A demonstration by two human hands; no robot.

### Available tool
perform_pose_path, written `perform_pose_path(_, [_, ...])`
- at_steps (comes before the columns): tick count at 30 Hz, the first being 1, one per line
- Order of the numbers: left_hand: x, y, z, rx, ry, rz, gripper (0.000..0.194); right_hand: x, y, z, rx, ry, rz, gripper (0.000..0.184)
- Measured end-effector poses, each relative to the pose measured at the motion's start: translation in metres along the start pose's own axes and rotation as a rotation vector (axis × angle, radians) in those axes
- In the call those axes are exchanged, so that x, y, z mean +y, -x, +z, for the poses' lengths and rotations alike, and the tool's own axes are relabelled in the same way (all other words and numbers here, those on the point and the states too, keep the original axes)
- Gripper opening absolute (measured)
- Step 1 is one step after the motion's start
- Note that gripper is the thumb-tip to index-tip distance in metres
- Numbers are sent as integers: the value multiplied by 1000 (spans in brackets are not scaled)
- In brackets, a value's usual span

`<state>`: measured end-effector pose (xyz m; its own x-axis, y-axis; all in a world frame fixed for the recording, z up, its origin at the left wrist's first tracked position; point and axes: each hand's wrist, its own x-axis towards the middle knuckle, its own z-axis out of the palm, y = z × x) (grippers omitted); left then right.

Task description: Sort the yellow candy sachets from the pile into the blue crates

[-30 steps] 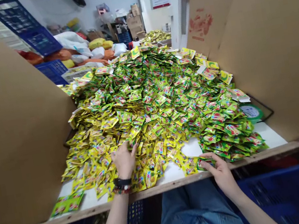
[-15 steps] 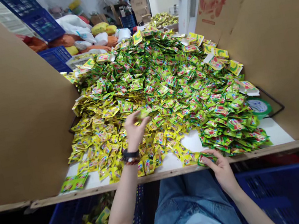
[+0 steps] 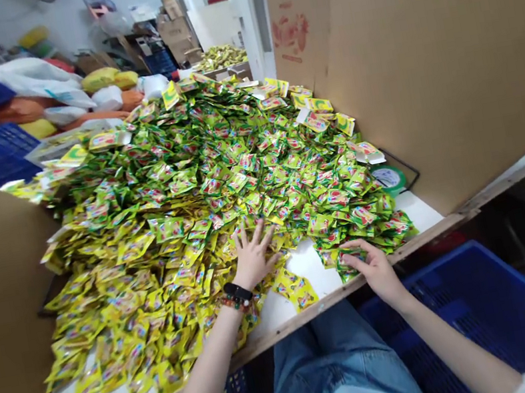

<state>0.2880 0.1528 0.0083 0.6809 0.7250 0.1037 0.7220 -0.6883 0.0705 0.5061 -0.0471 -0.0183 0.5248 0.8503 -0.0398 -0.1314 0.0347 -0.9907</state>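
Here's a green packet (image 3: 345,271) at the heap's (image 3: 257,163) near edge, the right hand (image 3: 376,273) bent over it; whether thumb and finger pinch it, I can't tell. At nine o'clock, the left hand (image 3: 253,264), fingers spread apart, over yellow packets (image 3: 162,316). A flat, light touch should suit that slope; a hard push may start a slide. Bare white surface (image 3: 308,263) between the hands gives room; wooden edge (image 3: 313,309) close at seven, cardboard wall (image 3: 450,109) blocking two.

The left hand (image 3: 252,262) has spread its fingers (image 3: 257,233) over yellow packets (image 3: 153,310).
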Motion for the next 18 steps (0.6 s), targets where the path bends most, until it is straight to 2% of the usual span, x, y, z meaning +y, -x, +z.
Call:
perform_pose_path(2, [7, 3, 7, -51, 24, 88, 57, -7, -7, 3, -7, 12, -29, 32])
perform_pose_path(5, [14, 20, 4, -127, 83, 158, 41, -9, -13, 25, -165, 60, -71, 24])
perform_pose_path(8, [12, 48, -9, -162, 93, 114, 32, 1, -15, 58, -282, 162, -94, 22])
perform_pose_path(12, [5, 85, -29, -78, 80, -16, 31, 16, -19, 87, -226, 138, -120, 23])
perform_pose_path(15, [-1, 93, -38, 21, 130, -28, 33, 12, -29, 81, -184, 39, -135, 22])
perform_pose_path(18, [-1, 83, -40, 50, 190, 18, 35, -12, -65, 49, -49, 1, -234, 23])
